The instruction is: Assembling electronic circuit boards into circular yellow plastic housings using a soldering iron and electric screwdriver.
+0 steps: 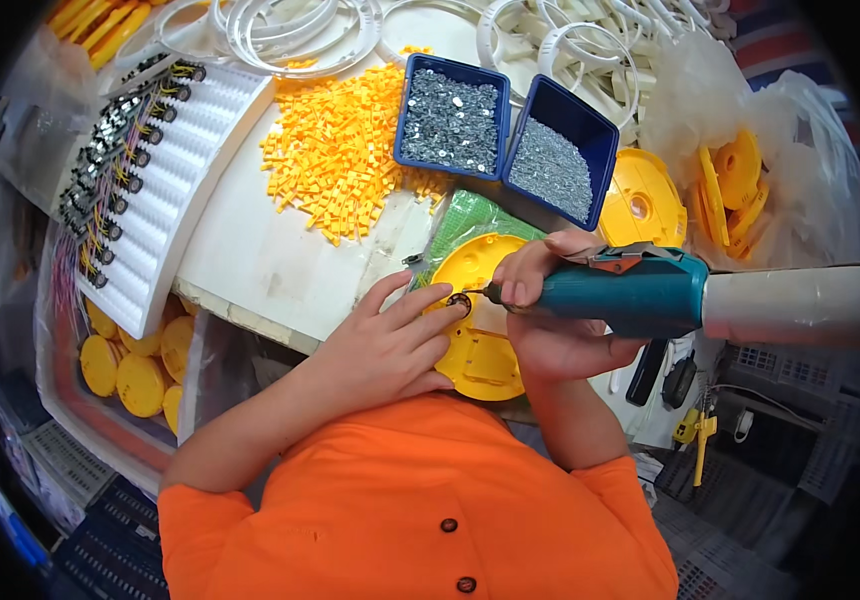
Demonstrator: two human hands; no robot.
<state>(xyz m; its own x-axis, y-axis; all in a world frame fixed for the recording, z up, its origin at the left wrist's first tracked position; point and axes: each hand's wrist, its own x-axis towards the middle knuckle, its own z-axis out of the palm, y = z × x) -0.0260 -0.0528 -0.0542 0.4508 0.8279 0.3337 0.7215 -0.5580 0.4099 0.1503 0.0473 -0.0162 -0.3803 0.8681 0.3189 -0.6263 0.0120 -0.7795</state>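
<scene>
My right hand [550, 290] is wrapped round a teal electric screwdriver [640, 293], held nearly level, its bit pointing left. The tip of the bit meets a small dark round part [460, 303] on a yellow round plastic housing [480, 360]. My left hand [395, 335] lies with its fingers stretched out over the housing's left side, two fingertips at the edge of the dark part. Beneath the housing is a green mat [465, 222]. A tiny black component with wires [412, 260] rests beside the mat, just beyond my left fingers.
Two blue bins [503, 130] of small metal pieces stand ahead, beside a heap of yellow plastic pieces [335, 140]. At left, a white ridged tray [185, 170] carries wired components. White rings [300, 40] lie at the back; another yellow housing [640, 195] sits at right.
</scene>
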